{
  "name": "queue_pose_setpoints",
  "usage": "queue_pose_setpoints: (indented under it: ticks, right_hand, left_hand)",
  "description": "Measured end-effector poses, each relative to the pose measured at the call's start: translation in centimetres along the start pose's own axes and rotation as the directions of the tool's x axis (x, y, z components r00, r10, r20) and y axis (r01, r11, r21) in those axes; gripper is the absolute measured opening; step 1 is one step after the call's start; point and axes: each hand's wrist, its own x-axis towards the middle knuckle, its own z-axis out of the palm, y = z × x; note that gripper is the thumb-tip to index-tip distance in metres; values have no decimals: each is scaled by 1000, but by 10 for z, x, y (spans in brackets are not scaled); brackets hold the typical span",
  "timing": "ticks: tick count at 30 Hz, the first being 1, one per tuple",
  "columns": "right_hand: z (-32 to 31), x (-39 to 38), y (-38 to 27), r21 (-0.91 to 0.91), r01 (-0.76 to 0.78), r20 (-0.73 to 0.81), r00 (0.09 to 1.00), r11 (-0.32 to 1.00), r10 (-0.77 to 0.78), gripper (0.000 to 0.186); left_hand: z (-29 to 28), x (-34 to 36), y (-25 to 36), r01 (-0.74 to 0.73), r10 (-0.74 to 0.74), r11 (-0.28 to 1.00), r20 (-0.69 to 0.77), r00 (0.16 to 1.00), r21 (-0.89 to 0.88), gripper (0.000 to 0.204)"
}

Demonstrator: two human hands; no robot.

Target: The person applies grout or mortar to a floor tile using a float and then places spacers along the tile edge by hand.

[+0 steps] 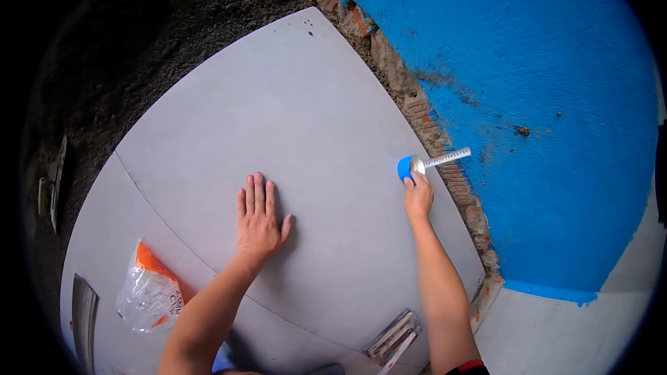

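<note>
My left hand [260, 219] lies flat on a large light-grey tile [333, 111], palm down with its fingers stretched out and nothing in it. Over the tile's right side, my right hand [418, 196] grips a round blue tape measure [408, 167]. A short length of its white marked blade [448, 157] sticks out to the right, across the tile's edge toward the wall. Part of the case is hidden behind my fingers.
Dark rough mortar [180, 21] borders the tile at the far left. Broken brick edging [410, 97] runs along the blue wall [549, 118]. A clear-and-orange plastic bag [149, 298], a long metal tool [84, 319] and a flat tool [393, 339] lie on the tiles. A trowel-like tool [60, 180] is on the mortar.
</note>
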Motion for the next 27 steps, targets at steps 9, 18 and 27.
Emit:
queue_pose_setpoints:
  ticks: [9, 18, 27]
  right_hand:
    - [11, -6, -5, 328, -88, -86, 989, 941, 122, 48]
    - [32, -42, 25, 442, -382, -35, 897, 812, 441, 46]
    - [42, -27, 36, 492, -352, -93, 888, 796, 450, 50]
  left_hand:
    - [1, 1, 2, -1, 1, 999, -7, 1000, 54, 86]
    - [0, 2, 9, -14, 12, 996, 12, 1000, 92, 83]
    - [6, 1, 5, -24, 25, 994, -8, 1000, 104, 84]
